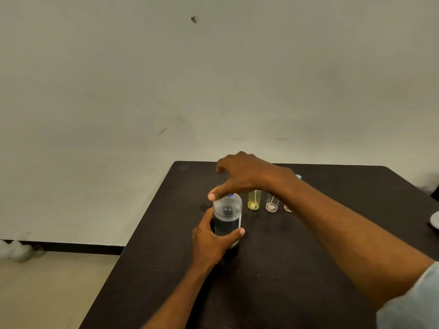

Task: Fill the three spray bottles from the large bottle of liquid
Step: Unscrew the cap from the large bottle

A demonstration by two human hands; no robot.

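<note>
The large bottle (227, 210) is standing upright near the middle of the dark surface (285, 269), its lower part holding dark-looking liquid. The left hand (211, 243) is gripping its body, thumb and fingers wrapping round the lower half. The right hand (244, 174) is lying over the blue cap (229, 196), thumb reaching past it; whether it is gripping the cap cannot be told. Just to the right, three small spray bottles are standing in a row: a yellow spray bottle (253, 201), a clear spray bottle (272, 205) and a third spray bottle (287, 208), mostly hidden behind the right forearm. A white plate (436, 220) is showing at the surface's right edge.
</note>
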